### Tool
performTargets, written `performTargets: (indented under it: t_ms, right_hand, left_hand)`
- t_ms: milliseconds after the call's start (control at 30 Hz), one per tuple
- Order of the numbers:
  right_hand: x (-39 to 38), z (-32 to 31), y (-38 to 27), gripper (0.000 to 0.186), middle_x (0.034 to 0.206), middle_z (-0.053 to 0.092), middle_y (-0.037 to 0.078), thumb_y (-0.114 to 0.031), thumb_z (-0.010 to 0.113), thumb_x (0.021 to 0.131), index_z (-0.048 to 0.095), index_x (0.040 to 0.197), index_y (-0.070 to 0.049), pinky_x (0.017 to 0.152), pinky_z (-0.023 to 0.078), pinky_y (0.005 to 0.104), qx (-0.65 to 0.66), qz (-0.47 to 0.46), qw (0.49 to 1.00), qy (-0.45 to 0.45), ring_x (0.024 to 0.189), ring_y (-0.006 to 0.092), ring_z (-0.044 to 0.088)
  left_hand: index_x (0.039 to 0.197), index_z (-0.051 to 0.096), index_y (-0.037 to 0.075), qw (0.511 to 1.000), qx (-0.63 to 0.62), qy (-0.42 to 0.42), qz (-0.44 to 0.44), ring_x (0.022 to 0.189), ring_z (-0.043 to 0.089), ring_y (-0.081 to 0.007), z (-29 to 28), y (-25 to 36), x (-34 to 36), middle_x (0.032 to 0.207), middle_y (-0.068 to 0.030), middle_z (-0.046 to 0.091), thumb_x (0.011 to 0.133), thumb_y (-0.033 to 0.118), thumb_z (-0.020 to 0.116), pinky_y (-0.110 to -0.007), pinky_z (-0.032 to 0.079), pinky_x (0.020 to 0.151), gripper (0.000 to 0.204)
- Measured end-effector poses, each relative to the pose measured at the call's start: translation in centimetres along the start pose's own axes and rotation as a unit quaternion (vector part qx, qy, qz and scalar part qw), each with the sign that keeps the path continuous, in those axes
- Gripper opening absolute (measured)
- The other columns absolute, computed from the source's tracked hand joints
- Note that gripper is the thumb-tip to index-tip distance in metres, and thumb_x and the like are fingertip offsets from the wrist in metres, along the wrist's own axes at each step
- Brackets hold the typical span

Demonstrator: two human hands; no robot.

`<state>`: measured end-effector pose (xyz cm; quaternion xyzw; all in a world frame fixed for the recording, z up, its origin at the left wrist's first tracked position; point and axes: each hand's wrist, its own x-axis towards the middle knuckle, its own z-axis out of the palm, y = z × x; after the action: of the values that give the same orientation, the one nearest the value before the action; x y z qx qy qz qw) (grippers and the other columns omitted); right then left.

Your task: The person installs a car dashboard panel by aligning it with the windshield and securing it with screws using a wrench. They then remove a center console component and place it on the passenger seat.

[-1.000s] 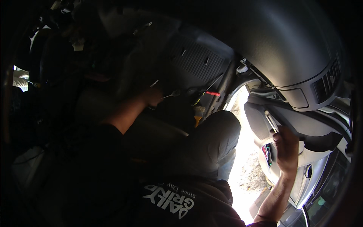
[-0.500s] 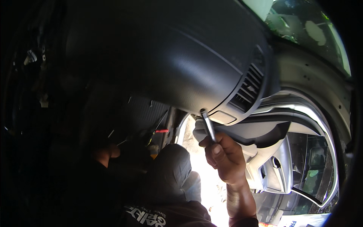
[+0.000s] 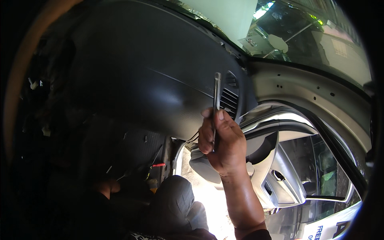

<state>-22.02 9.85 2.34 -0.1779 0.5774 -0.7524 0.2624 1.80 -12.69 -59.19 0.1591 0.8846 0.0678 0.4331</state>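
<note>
My right hand [image 3: 226,138] is raised in front of the dashboard's right end. Its fingers are closed around a slim silver wrench [image 3: 217,90], held upright with its rounded end up. Behind the tool are the black dashboard [image 3: 160,96] and its slatted air vent [image 3: 230,98]; no contact between wrench and panel shows. A blurred brownish band [image 3: 26,68] curves along the upper left rim; I cannot tell whether it is my left arm. Low on the left, in deep shadow, is a patch of bare skin [image 3: 107,187], either a hand or a foot.
A red-handled tool [image 3: 158,165] and several small metal pieces lie on the dark footwell floor [image 3: 136,144]. My trousered knee [image 3: 174,192] is beside the sill. To the right stands the open car door [image 3: 280,172]. The windshield [image 3: 280,28] spans the top right.
My right hand has lifted the wrench up and slightly left, away from the dashboard's lower corner. The view has shifted, showing more windshield. A blurred brownish band has appeared at upper left.
</note>
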Motion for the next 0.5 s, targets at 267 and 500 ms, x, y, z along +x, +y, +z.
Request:
performTargets:
  t_ms: [267,500]
  right_hand:
    - [5.0,-1.2,-1.7,0.033,0.081,0.062,0.007,-0.032,0.047,0.111,0.059,0.116,-0.002,0.059,0.049,0.0332,-0.003,-0.040,0.999,0.003,0.065,0.0189,0.059]
    - [9.0,-2.0,-0.7,0.032,0.080,0.064,0.007,-0.031,0.048,0.112,0.060,0.116,-0.001,0.057,0.051,0.0325,-0.043,-0.067,0.997,-0.014,0.063,0.0182,0.060]
  left_hand:
    - [0.108,0.075,0.005,0.998,-0.049,-0.003,-0.043,0.090,0.067,-0.0238,-1.1,-0.9,0.5,0.098,-0.0080,0.071,0.101,0.018,0.055,-0.040,0.055,0.080,0.025]
    - [0.111,0.074,0.005,0.992,-0.102,0.009,-0.070,0.087,0.066,-0.0211,-1.4,-1.3,0.7,0.095,-0.0071,0.070,0.102,0.021,0.055,-0.038,0.054,0.077,0.026]
